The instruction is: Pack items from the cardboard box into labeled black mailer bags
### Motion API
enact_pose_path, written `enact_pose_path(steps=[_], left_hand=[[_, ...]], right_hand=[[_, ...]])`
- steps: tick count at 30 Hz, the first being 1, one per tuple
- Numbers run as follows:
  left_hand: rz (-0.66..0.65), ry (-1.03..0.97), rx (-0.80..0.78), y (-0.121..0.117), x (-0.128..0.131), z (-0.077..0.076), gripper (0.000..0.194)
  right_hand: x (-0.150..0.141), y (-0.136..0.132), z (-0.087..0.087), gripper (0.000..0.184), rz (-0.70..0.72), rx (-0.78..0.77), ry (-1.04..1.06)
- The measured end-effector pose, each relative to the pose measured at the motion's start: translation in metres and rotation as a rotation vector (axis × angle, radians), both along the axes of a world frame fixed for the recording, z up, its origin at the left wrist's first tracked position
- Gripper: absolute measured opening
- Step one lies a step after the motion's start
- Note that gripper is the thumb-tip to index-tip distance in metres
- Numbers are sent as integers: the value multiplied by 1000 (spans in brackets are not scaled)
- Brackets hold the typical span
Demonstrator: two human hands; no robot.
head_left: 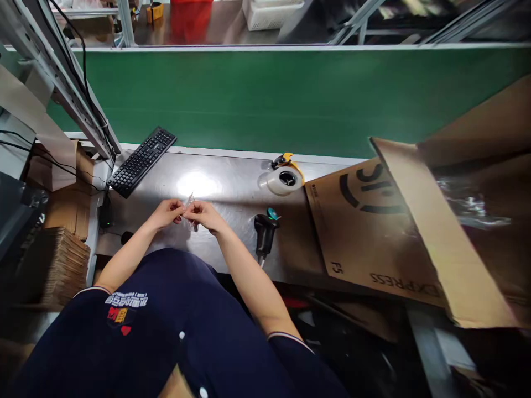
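Observation:
My left hand (169, 213) and my right hand (203, 214) meet above the metal worktable (232, 210), fingertips pinched close together. Between them is a small, clear, crinkled piece of plastic (191, 200), gripped by both. Its exact kind is too small to make out. To the right of my hands lies a black handheld barcode scanner (264, 232). Farther back sits a tape dispenser (286, 178) with a roll of clear tape. A black keyboard (143, 161) rests at an angle beyond my left hand.
A large open cardboard box (369, 221) takes up the right side, one flap (448, 237) jutting toward me. Behind the table runs a green conveyor belt (249, 99). At left stand a metal post (68, 83) with cables and a stack of flat cardboard (66, 265).

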State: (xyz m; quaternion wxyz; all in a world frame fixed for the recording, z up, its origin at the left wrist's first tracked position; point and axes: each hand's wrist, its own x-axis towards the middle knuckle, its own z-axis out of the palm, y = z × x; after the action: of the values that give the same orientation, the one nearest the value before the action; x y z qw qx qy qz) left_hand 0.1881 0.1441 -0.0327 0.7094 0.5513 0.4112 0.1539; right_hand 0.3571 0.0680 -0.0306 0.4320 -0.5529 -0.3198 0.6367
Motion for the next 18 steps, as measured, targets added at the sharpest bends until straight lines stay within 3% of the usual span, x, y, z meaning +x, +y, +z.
enact_pose_path(steps=[3, 6, 9, 11, 14, 18], left_hand=[[29, -95, -118, -10, -1, -11, 58], [68, -150, -123, -24, -2, -23, 56], [101, -107, -46, -39, -4, -35, 49], [109, -17, 75, -46, -8, -41, 41], [70, 111, 237, -50, -16, -47, 34], [-50, 74, 110, -48, -24, -50, 38]], right_hand=[[-6, -14, -12, 49, -73, -64, 138], [-19, -28, -26, 44, -208, -92, 268], [-41, -37, -41, 40, -373, -53, 257], [-52, -42, -49, 36, -452, -7, 123], [-55, -47, -56, 28, -401, 60, -211], [-39, -49, -58, 25, -144, 171, -363]])
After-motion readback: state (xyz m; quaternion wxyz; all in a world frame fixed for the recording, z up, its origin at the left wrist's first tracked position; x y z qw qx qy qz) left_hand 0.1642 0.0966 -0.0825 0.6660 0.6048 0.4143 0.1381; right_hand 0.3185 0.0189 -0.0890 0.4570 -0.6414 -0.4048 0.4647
